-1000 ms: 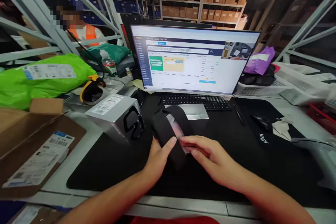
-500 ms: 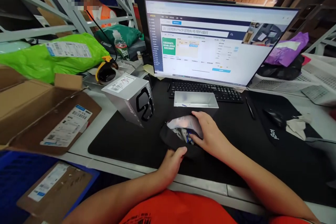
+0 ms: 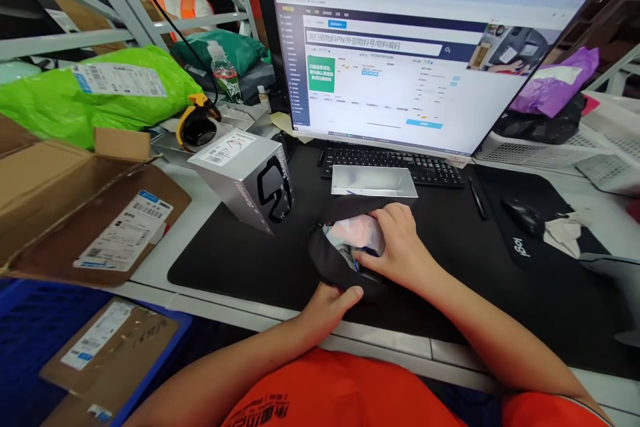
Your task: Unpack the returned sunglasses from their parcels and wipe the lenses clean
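A black soft case [image 3: 326, 259] gapes wide above the dark desk mat. Its near edge is held by my left hand [image 3: 331, 307], thumb on top and fingers hidden underneath. Inside lies a clear plastic bag [image 3: 353, 233] with greyish and blue contents I cannot make out. My right hand [image 3: 400, 240] reaches in from the right, closed on the case's far right rim, its thumb inside against the contents. Just behind stands an open silver tray-like box [image 3: 373, 181]. To the left a silver retail box [image 3: 245, 177] with black print rests on the mat.
A large monitor [image 3: 370, 100] and keyboard [image 3: 395, 167] stand behind. On the right are a mouse [image 3: 523, 220] and white baskets [image 3: 530, 153]. At left lie an opened cardboard box [image 3: 115, 213], a green parcel [image 3: 100, 93] and a yellow-black scanner [image 3: 197, 123]. A person sits beyond the rack.
My right hand has shifted a little and its fingers have drawn closer together on the case rim. The case has tipped slightly, its black far flap now showing. The view has moved slightly.
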A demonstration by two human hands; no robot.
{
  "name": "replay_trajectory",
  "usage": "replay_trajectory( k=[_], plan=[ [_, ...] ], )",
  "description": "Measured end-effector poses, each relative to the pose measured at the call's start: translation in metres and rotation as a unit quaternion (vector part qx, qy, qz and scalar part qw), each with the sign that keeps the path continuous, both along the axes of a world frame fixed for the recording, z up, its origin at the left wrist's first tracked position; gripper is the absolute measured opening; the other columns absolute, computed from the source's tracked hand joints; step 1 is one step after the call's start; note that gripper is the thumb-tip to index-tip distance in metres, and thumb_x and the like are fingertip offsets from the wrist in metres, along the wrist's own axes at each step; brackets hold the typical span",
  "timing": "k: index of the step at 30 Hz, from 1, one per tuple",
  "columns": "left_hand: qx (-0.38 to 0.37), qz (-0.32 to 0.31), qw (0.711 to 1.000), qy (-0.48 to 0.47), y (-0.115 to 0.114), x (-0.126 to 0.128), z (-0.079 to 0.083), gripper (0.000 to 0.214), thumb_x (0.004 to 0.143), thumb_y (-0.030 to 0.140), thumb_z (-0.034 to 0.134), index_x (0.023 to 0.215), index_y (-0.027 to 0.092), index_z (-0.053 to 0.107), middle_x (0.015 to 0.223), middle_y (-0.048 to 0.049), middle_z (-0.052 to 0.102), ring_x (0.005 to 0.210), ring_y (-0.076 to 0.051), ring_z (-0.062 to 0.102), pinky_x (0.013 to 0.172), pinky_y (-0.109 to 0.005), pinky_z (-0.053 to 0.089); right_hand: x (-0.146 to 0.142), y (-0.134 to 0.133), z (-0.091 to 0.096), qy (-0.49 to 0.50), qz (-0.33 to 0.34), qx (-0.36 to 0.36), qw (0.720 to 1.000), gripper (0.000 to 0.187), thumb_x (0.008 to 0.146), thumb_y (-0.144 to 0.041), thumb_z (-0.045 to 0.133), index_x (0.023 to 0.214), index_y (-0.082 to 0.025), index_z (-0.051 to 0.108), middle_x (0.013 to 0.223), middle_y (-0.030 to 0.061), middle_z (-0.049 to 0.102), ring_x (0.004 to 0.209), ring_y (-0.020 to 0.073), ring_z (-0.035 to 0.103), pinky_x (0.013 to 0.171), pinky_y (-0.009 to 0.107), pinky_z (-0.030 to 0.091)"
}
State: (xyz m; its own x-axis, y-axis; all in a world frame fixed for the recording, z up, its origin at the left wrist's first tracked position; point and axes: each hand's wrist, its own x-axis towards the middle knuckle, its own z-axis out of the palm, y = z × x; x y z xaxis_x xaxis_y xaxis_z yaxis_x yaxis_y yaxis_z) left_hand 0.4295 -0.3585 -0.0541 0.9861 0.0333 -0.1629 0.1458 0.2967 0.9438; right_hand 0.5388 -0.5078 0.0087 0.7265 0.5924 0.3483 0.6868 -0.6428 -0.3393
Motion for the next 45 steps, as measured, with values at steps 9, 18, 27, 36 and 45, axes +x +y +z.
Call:
replay_trajectory(
  k=[9, 18, 27, 36, 45],
  plan=[
    [-0.210, 0.102, 0.971, 0.052, -0.001, 0.015, 0.005, 0.062, 0.071, 0.026, 0.083, 0.130, 0.017, 0.066, 0.120, -0.0120, 0.075, 0.127, -0.031, 0.062, 0.118, -0.050, 0.040, 0.005, -0.007, 0.019, 0.152, 0.003, 0.191, 0.970, 0.020, 0.078, -0.023, 0.063, 0.097, -0.022, 0.057, 0.092, 0.0053, 0.069, 0.085, 0.0232, 0.065, 0.078, 0.036, 0.053],
    [-0.185, 0.149, 0.961, 0.141, 0.017, 0.009, 0.014, 0.032, 0.065, 0.020, 0.088, 0.090, 0.014, 0.069, 0.097, -0.0086, 0.078, 0.104, -0.028, 0.073, 0.099, -0.044, 0.058, 0.042, -0.100, 0.075, 0.182, -0.051, 0.249, 0.950, 0.035, 0.081, -0.033, 0.069, 0.114, -0.026, 0.061, 0.103, 0.0059, 0.072, 0.084, 0.0227, 0.068, 0.069, 0.032, 0.054],
    [-0.196, 0.173, 0.952, 0.162, 0.023, 0.000, 0.027, 0.036, 0.055, 0.020, 0.095, 0.066, 0.017, 0.061, 0.064, 0.0033, 0.067, 0.066, -0.014, 0.066, 0.077, -0.029, 0.058, 0.061, -0.084, 0.031, 0.105, -0.060, -0.255, 0.959, 0.033, 0.080, -0.005, 0.052, 0.107, -0.019, 0.065, 0.097, 0.0092, 0.074, 0.087, 0.0236, 0.070, 0.071, 0.029, 0.046],
    [-0.155, 0.183, 0.965, 0.103, 0.025, -0.002, 0.031, 0.037, 0.057, 0.031, 0.095, 0.073, 0.017, 0.065, 0.070, 0.0016, 0.069, 0.070, -0.014, 0.065, 0.076, -0.029, 0.055, 0.030, -0.079, 0.042, -0.002, -0.005, -0.159, 0.987, 0.047, 0.083, -0.018, 0.070, 0.129, -0.021, 0.061, 0.126, 0.0146, 0.067, 0.113, 0.0353, 0.065, 0.091, 0.049, 0.056],
    [-0.154, 0.127, 0.976, 0.087, 0.013, 0.001, 0.021, 0.046, 0.061, 0.022, 0.087, 0.105, 0.017, 0.072, 0.090, -0.0041, 0.076, 0.098, -0.026, 0.070, 0.099, -0.040, 0.051, -0.013, -0.002, 0.015, 0.156, 0.168, -0.032, 0.973, 0.047, 0.098, -0.019, 0.055, 0.145, -0.022, 0.051, 0.139, 0.0129, 0.062, 0.129, 0.0280, 0.060, 0.109, 0.048, 0.052]
  ],
)
